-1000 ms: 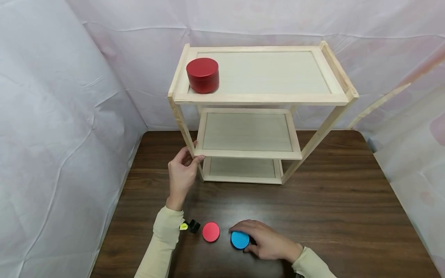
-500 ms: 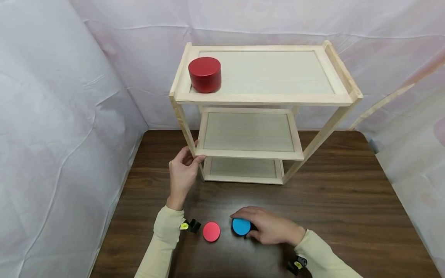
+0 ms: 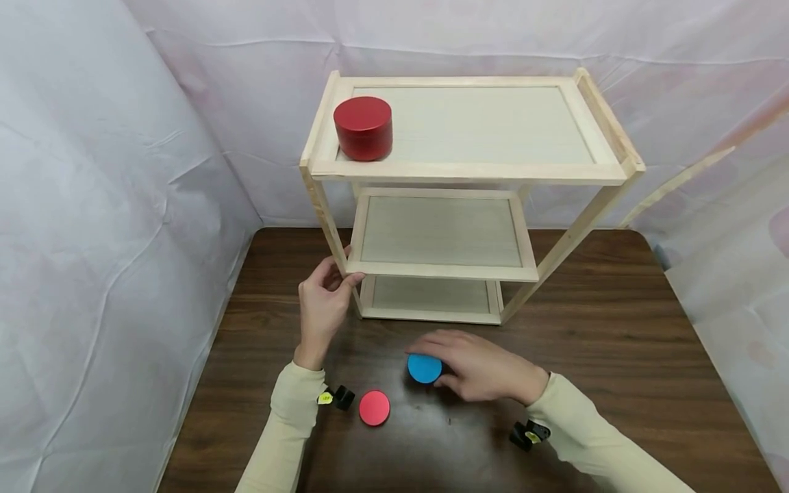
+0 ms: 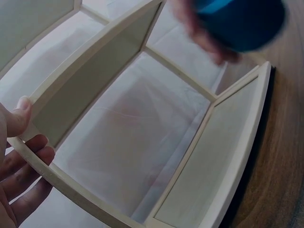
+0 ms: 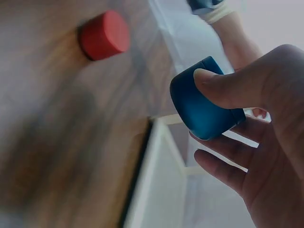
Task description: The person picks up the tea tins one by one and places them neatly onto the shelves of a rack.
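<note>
The right hand (image 3: pixel 474 366) grips the blue tin (image 3: pixel 424 368) in front of the wooden shelf (image 3: pixel 440 271), whose left post (image 3: pixel 324 219) the left hand (image 3: pixel 323 305) holds.

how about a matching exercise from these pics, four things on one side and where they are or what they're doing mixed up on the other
Column one
1. large red container
2. blue container
3. left hand
4. small red container

Column two
A. on the table, in neither hand
B. gripping the rack at the left end of its middle shelf
C. at the left end of the top shelf
D. held by the right hand

Right pairs: 1-C, 2-D, 3-B, 4-A
</note>
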Motion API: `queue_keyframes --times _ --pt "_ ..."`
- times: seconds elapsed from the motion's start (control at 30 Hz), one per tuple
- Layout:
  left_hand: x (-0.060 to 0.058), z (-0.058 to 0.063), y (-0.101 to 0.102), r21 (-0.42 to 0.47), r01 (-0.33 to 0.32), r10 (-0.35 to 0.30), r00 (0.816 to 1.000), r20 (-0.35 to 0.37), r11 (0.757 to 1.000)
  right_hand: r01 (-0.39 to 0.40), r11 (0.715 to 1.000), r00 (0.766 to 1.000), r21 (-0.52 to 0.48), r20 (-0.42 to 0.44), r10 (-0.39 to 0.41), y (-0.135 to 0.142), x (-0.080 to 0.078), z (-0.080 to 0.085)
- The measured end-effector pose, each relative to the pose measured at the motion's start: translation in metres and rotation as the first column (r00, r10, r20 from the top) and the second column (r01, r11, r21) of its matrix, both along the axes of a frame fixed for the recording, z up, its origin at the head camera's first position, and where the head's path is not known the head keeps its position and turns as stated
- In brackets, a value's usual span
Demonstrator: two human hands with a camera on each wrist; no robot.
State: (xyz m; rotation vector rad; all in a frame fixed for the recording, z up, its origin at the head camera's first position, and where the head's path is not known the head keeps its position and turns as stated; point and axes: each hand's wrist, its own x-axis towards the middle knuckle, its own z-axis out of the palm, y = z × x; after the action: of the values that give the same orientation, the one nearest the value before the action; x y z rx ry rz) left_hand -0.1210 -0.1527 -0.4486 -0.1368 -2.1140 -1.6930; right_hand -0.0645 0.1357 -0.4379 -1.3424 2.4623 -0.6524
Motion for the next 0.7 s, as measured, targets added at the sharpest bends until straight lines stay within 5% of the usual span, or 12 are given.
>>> queue_keyframes --times 0.7 --pt "0.001 0.000 -0.002 -0.006 0.023 -0.023 1.000 -0.006 1.000 -0.045 0.996 0.989 -0.071 -0.142 0.035 -0.003 -0.034 0.091"
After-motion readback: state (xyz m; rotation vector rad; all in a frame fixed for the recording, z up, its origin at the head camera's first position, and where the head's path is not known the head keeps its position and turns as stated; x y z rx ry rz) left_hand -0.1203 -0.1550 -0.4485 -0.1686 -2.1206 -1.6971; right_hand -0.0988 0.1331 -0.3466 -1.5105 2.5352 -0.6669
